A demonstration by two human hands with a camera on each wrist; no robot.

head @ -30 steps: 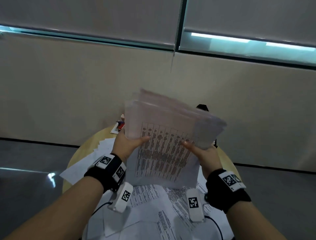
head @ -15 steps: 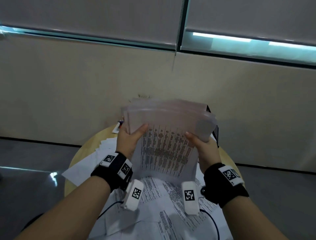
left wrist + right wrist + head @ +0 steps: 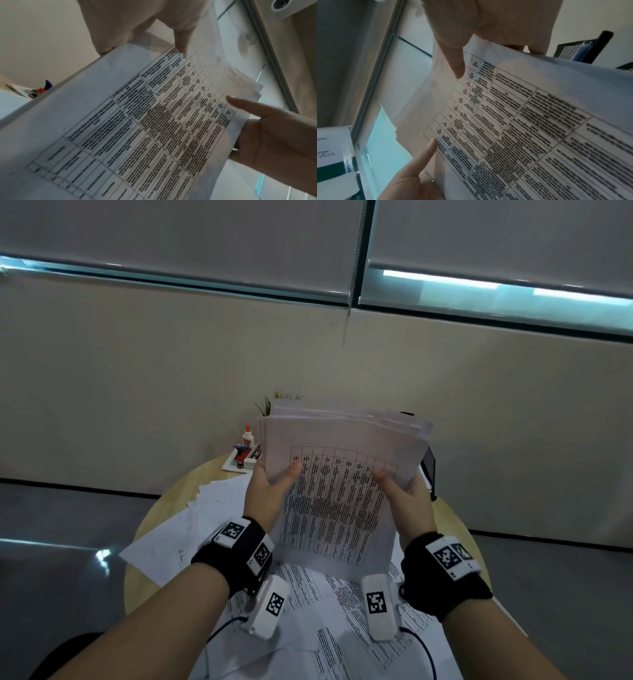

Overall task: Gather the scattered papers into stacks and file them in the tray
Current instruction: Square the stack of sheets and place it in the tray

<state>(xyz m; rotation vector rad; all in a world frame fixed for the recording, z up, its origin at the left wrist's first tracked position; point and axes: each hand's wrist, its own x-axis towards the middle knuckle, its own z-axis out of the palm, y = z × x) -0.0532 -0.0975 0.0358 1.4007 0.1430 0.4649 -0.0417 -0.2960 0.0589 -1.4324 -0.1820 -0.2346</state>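
Hands, left (image 3: pixel 270 491) and right (image 3: pixel 407 501), clamp paper stack (image 3: pixel 339 494), long axis pointing away, tilted up.

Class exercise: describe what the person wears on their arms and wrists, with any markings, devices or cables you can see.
Both forearms are bare, with no sleeves. Each wrist carries a black wrist strap bearing white square tags printed with black-and-white coded patterns. Below each wrist hangs a white oblong camera unit with its own coded tag, and a thin dark cable trails from it.

Stack (image 3: pixel 337 494) above papers (image 3: pixel 318 604) on table (image 3: pixel 150 529)
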